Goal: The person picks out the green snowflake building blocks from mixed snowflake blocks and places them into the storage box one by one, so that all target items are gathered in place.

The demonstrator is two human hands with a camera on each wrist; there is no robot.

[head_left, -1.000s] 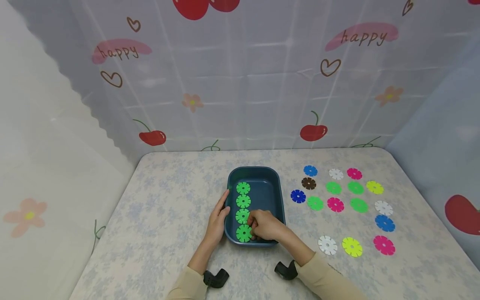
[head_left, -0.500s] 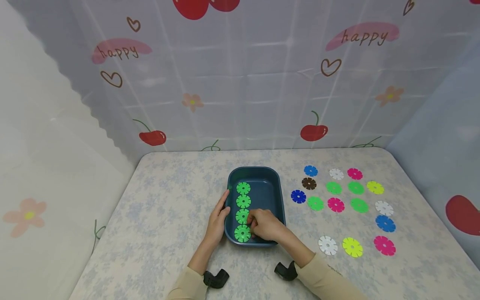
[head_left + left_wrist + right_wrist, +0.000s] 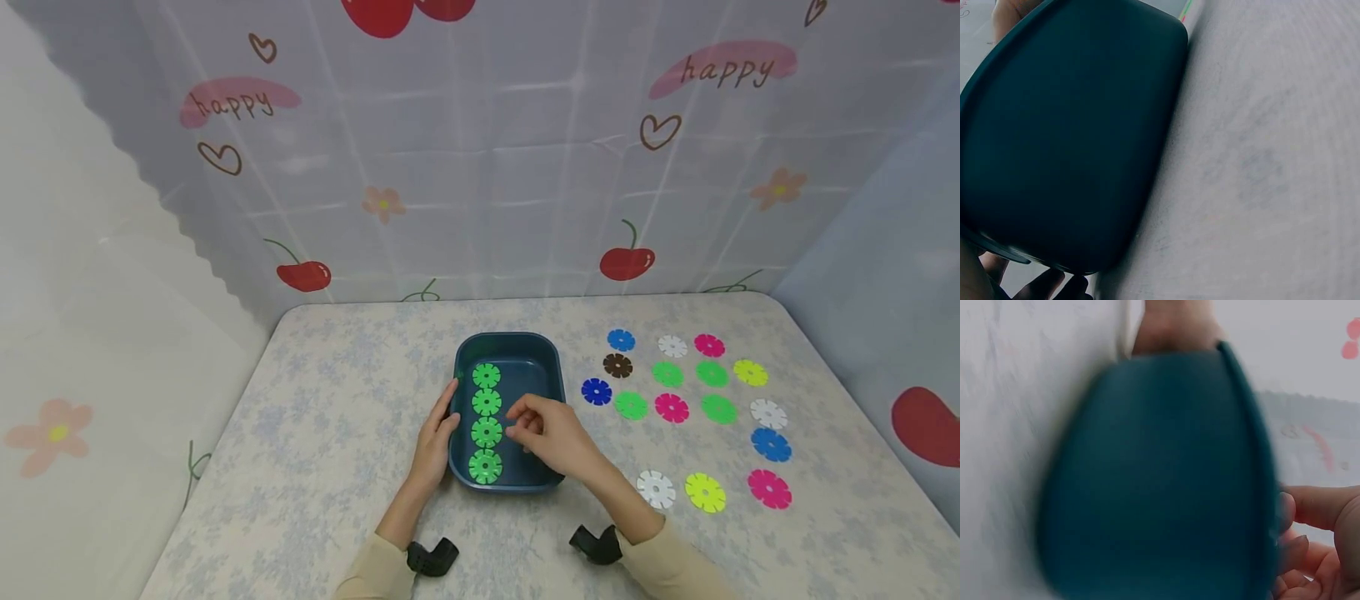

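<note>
A dark teal rectangular tray [image 3: 528, 367] stands on the table in the head view. Along its left side lie several green notched plastic discs [image 3: 487, 402] in a straight column. My left hand [image 3: 431, 446] holds the tray's left wall, thumb at the rim; in the left wrist view its fingers [image 3: 1041, 284] lie against the tray's outer wall [image 3: 1072, 137]. Over the tray's right half is my right hand [image 3: 553, 435], fingers loosely bent, thumb and forefinger apart, holding nothing. In the right wrist view that hand [image 3: 1316, 544] shows beyond the blurred tray wall [image 3: 1160, 475].
Right of the tray, loose notched discs are spread over the table: a brown one [image 3: 618, 366], a dark blue one [image 3: 597, 392], and several green, pink, white, yellow and lighter blue ones. A patterned curtain [image 3: 480, 167] hangs behind the table's back edge [image 3: 390, 303].
The nearest green disc has shifted slightly left into line with the others. My right hand has come off it and moved up and to the right. The left hand stays put.
</note>
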